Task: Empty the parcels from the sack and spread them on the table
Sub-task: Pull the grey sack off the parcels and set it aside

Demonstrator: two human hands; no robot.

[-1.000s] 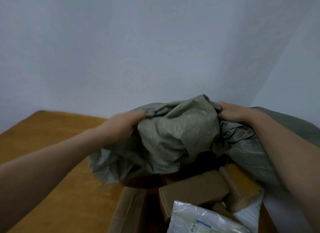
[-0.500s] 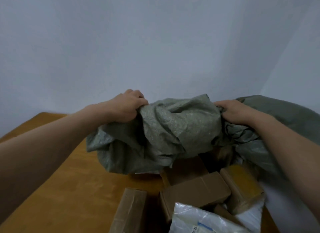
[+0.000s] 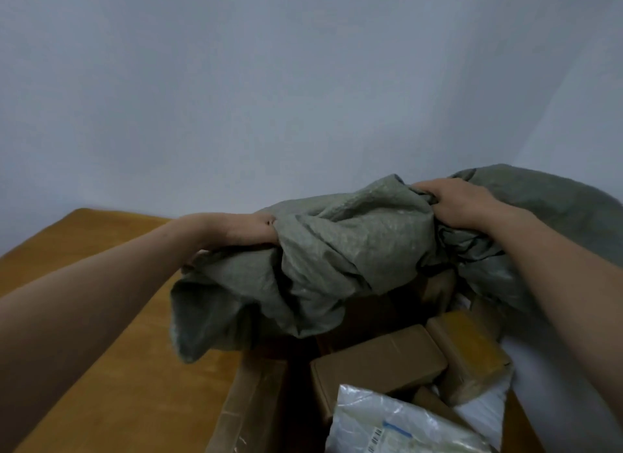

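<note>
Between the two hands a bunched grey-green sack (image 3: 337,250) hangs raised off the table (image 3: 141,385). The left hand (image 3: 246,232) is sunk into a fold at the sack's left end with its fingers buried in the cloth and out of sight, though the way the fabric gathers there suggests a full-fisted grip. The right hand (image 3: 460,201) is plainly curled over a twisted ridge of cloth at the right end, knuckles up. Below the hands and towards the person, the sack's loose edge droops over a heap of parcels lying on the table: a plain brown box (image 3: 377,361) under the middle of the sack, a box wrapped in yellow tape (image 3: 468,348) just beside it below the right forearm, a long cardboard box (image 3: 251,409) below the left hand, and a clear plastic mailer (image 3: 387,425) nearest the person, resting against the brown box. More cardboard shows in the shadow under the cloth, so I judge the sack may not be quite empty. To empty it well, both hands should lift evenly and high enough for the drooping edge to clear the heap. A short shake should free anything snagged in the folds. The sack can then go aside onto the stretch of table beyond the left forearm before the parcels, now crowded and overlapping, are spread out.
</note>
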